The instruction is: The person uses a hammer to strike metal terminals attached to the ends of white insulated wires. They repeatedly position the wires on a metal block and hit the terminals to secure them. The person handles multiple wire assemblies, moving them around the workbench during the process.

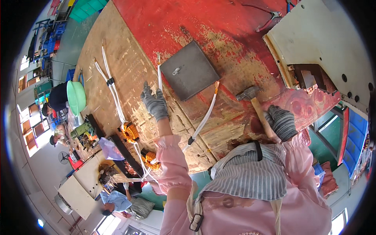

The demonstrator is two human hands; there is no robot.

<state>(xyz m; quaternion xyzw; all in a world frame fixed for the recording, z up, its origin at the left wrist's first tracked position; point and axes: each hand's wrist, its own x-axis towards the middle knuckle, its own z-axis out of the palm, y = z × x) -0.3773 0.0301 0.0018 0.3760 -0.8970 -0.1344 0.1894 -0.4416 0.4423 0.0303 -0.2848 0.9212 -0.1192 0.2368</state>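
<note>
My left hand (154,102), in a grey knit glove, rests on the worn wooden bench top (117,62) and grips a white sleeved lead (159,72) that runs away from it. My right hand (281,122), gloved too, holds the wooden handle of a hammer (250,96); its steel head lies just right of a grey square metal plate (190,70). A second white lead (205,115) with a bare copper tip runs between plate and hammer down to an orange wound coil (150,158). Another orange coil (129,132) sits beside it with long white leads (111,84).
The bench's right part is red, chipped paint (219,27). A cream machine panel (321,43) fills the upper right, and pliers (270,19) lie near the top. A green basin (76,97) stands at the bench's left edge, with other people working beyond it.
</note>
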